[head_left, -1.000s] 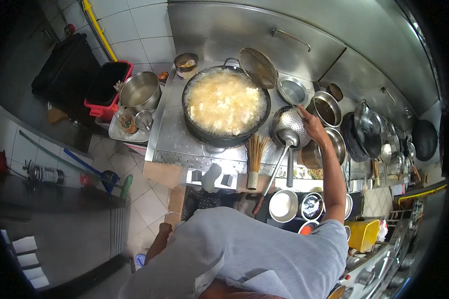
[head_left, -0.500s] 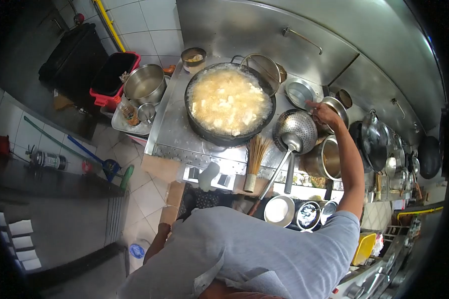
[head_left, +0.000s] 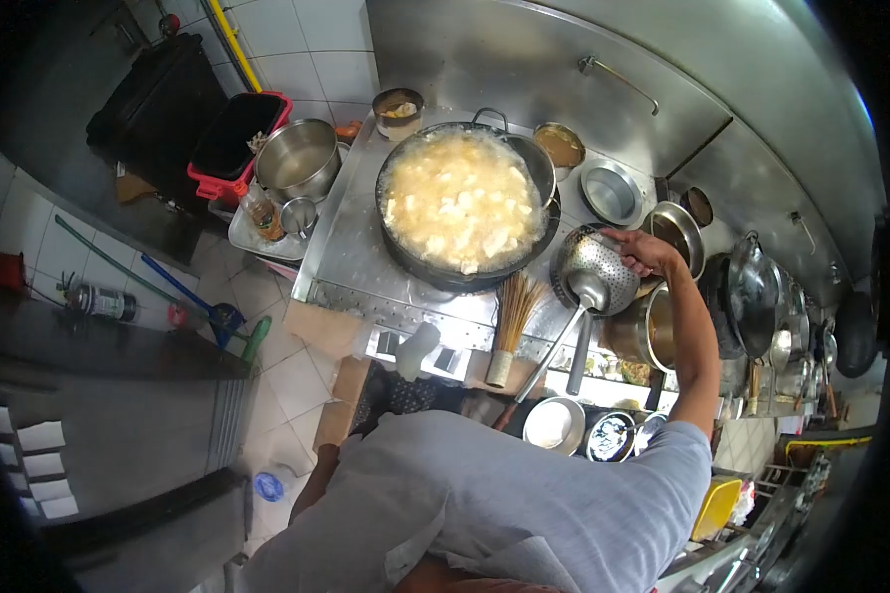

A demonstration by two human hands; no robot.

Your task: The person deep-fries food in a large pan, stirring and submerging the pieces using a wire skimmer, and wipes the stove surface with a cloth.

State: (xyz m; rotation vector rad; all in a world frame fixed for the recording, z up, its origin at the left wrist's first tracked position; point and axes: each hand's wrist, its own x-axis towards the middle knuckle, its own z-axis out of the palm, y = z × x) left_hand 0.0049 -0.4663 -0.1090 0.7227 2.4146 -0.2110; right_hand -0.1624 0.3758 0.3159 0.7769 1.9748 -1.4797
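Observation:
My right hand (head_left: 639, 253) is over the edge of a large perforated metal ladle (head_left: 593, 272), its index finger stretched out and the others loosely bent. I see nothing held in it, though its fingertips may touch the ladle's rim. The ladle's long handle slants toward my body. Left of it a big black wok (head_left: 430, 276) holds pale pieces in bubbling, foamy liquid. A curved metal rim (head_left: 551, 178) shows at the wok's right side. My left hand (head_left: 326, 454) is low beside my body near a cardboard edge, its fingers mostly hidden.
A bamboo brush (head_left: 509, 326) lies in front of the wok. Metal pots (head_left: 653, 326) and a round pan (head_left: 611, 191) stand at the right. White bowls (head_left: 554, 425) are near my body. At the left are a steel pot (head_left: 297, 158) and a red-rimmed bin (head_left: 218, 188).
My right hand has come nearer, over the perforated ladle's edge. The round rimmed piece that stood tilted over the wok's far right side has dropped lower, uncovering a brown bowl. The view shifts slightly.

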